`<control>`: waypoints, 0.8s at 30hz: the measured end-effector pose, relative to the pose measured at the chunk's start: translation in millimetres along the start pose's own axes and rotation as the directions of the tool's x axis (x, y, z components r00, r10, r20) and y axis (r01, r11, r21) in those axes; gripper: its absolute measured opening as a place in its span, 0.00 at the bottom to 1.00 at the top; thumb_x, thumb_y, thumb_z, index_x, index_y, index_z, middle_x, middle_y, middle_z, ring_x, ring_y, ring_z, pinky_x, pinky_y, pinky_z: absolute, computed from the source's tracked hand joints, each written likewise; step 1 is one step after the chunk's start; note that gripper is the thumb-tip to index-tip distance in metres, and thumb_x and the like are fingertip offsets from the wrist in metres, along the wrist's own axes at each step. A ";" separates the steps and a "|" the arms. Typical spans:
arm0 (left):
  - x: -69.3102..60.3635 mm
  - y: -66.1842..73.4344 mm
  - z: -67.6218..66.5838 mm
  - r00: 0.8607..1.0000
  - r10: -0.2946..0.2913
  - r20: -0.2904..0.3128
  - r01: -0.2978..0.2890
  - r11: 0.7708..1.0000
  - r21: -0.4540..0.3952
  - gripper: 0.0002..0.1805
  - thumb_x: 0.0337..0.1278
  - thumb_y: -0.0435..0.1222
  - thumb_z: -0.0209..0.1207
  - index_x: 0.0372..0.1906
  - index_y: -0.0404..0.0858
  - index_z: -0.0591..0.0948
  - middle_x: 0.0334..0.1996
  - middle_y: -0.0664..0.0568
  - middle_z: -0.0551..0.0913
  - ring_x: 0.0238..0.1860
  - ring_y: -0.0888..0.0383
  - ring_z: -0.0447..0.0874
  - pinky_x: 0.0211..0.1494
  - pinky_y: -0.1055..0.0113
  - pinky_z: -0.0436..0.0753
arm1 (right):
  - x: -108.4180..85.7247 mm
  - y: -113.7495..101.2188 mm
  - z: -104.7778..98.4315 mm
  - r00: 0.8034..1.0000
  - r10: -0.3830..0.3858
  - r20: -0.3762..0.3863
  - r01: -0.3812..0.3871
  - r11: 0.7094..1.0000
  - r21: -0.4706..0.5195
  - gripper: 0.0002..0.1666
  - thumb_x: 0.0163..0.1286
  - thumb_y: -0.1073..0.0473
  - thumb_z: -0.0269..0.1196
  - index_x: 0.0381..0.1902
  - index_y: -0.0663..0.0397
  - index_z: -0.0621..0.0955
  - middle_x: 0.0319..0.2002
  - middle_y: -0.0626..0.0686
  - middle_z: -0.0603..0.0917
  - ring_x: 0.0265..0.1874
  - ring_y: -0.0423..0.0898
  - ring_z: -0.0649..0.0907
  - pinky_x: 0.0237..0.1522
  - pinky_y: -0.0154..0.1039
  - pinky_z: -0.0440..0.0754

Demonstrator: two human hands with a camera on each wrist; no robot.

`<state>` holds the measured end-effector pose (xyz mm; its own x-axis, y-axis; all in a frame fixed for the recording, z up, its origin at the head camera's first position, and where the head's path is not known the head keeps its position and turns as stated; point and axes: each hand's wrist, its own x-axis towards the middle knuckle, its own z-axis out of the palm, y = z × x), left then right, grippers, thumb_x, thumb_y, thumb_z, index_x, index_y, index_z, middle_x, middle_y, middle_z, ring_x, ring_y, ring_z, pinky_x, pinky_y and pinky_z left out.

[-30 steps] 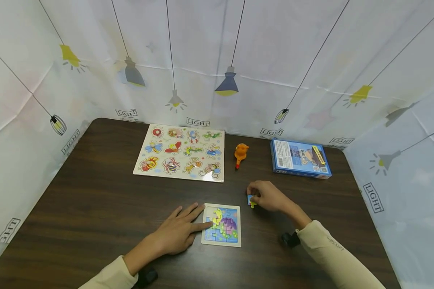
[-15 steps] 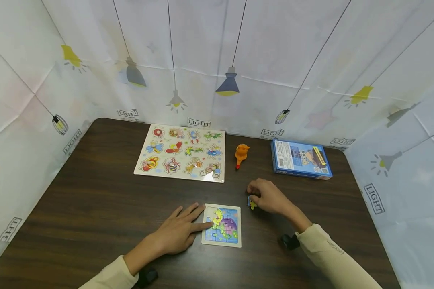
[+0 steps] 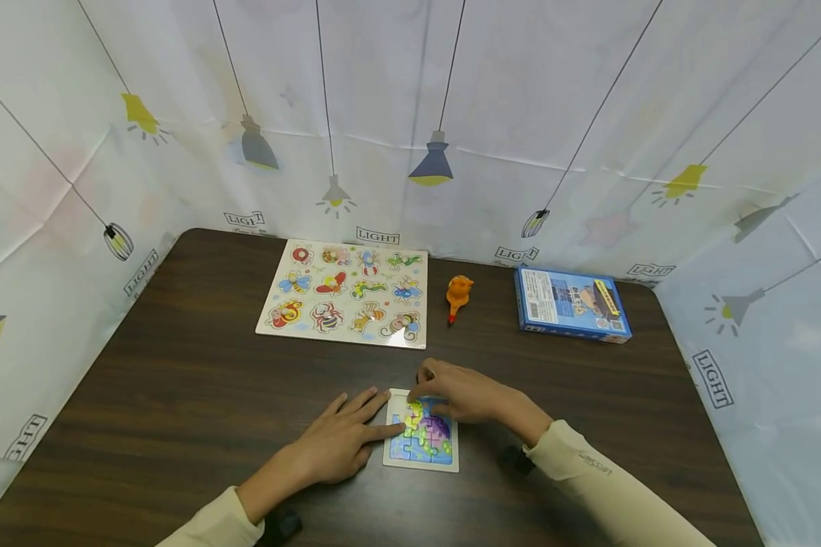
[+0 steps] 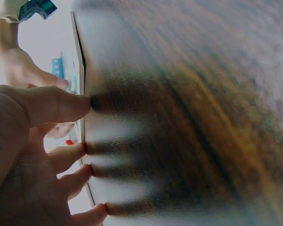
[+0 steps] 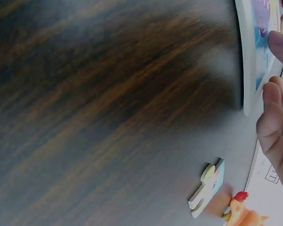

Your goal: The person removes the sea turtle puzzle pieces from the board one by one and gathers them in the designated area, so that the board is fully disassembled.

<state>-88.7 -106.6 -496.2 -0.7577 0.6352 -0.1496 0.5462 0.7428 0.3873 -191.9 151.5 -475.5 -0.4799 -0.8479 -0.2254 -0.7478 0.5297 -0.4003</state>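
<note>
The left hand (image 3: 335,444) lies spread on the table, its index fingertip on the left part of a small framed jigsaw puzzle (image 3: 420,466). In the left wrist view its fingertips (image 4: 87,102) touch the table. The right hand (image 3: 468,393) is over the puzzle's upper edge, thumb and fingers bent down and apart. In the right wrist view no piece shows between the thumb and fingers; their contact with the board is partly hidden. A loose puzzle piece (image 5: 208,186), pale blue and yellow, lies on the table; the right hand hides it in the head view.
A large board of insect pictures (image 3: 345,292) lies toward the back. To its right sit an orange toy animal (image 3: 458,296) with a red tip and a blue box (image 3: 575,304). A curtain printed with lamps surrounds the dark wooden table (image 3: 178,395).
The right hand has moved left from beside the loose piece to the puzzle's upper edge. The left hand has stayed in place on the puzzle.
</note>
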 end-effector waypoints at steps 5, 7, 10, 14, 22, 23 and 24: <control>-0.6 -0.1 0.2 1.000 0.000 0.003 0.000 1.000 -0.005 0.29 0.73 0.38 0.57 0.75 0.58 0.72 0.81 0.46 0.55 0.81 0.44 0.49 0.75 0.34 0.55 | 1.6 -0.5 1.7 1.000 0.007 0.006 -0.006 1.000 -0.016 0.21 0.70 0.61 0.69 0.59 0.41 0.84 0.50 0.46 0.74 0.43 0.41 0.73 0.45 0.39 0.78; -0.7 -0.4 0.2 1.000 0.000 0.004 0.000 1.000 -0.004 0.29 0.73 0.38 0.57 0.75 0.58 0.71 0.81 0.46 0.55 0.81 0.44 0.49 0.75 0.34 0.55 | 2.0 -1.3 1.7 1.000 0.011 0.012 -0.011 1.000 -0.010 0.20 0.71 0.61 0.68 0.59 0.42 0.84 0.51 0.47 0.75 0.43 0.41 0.74 0.46 0.40 0.79; -0.4 -0.8 0.4 1.000 0.000 0.006 0.000 1.000 -0.001 0.29 0.73 0.38 0.58 0.75 0.58 0.71 0.81 0.46 0.54 0.81 0.44 0.49 0.76 0.34 0.55 | 2.9 -2.6 1.5 1.000 0.014 0.018 -0.014 1.000 0.008 0.20 0.71 0.62 0.67 0.59 0.43 0.83 0.52 0.49 0.76 0.45 0.42 0.76 0.48 0.42 0.81; -0.4 -0.4 0.0 1.000 -0.003 0.006 0.003 1.000 -0.008 0.29 0.73 0.38 0.58 0.75 0.59 0.71 0.81 0.46 0.54 0.81 0.44 0.49 0.76 0.34 0.55 | 3.7 -5.7 0.4 1.000 0.020 0.019 -0.021 0.999 0.029 0.19 0.71 0.64 0.67 0.58 0.45 0.83 0.53 0.49 0.77 0.48 0.43 0.77 0.52 0.46 0.82; -0.6 0.3 -0.1 1.000 0.002 -0.001 -0.002 1.000 -0.019 0.29 0.73 0.38 0.57 0.75 0.58 0.72 0.81 0.45 0.55 0.81 0.44 0.49 0.75 0.34 0.55 | 3.0 -4.9 5.8 0.999 -0.005 -0.034 0.008 0.995 0.104 0.17 0.70 0.67 0.66 0.55 0.50 0.82 0.51 0.48 0.81 0.50 0.44 0.77 0.56 0.45 0.80; -0.7 0.0 0.3 1.000 0.003 -0.002 -0.003 1.000 -0.016 0.29 0.73 0.38 0.57 0.75 0.58 0.72 0.81 0.45 0.55 0.81 0.44 0.49 0.75 0.34 0.55 | 3.1 -4.8 6.7 0.999 0.002 -0.041 0.003 0.992 0.124 0.17 0.70 0.67 0.65 0.55 0.50 0.82 0.50 0.47 0.81 0.50 0.43 0.77 0.56 0.44 0.80; -0.8 -0.3 0.5 1.000 0.003 -0.003 -0.003 1.000 -0.014 0.29 0.73 0.38 0.57 0.75 0.58 0.72 0.81 0.45 0.55 0.81 0.44 0.49 0.76 0.34 0.55 | 3.5 -4.7 7.6 0.999 0.013 -0.048 -0.006 0.989 0.149 0.16 0.71 0.67 0.65 0.54 0.51 0.82 0.50 0.47 0.81 0.49 0.43 0.77 0.55 0.43 0.80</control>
<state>-88.1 -107.3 -496.7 -0.7572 0.6366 -0.1463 0.5429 0.7380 0.4008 -186.7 145.8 -481.1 -0.5111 -0.8387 -0.1879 -0.6684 0.5253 -0.5266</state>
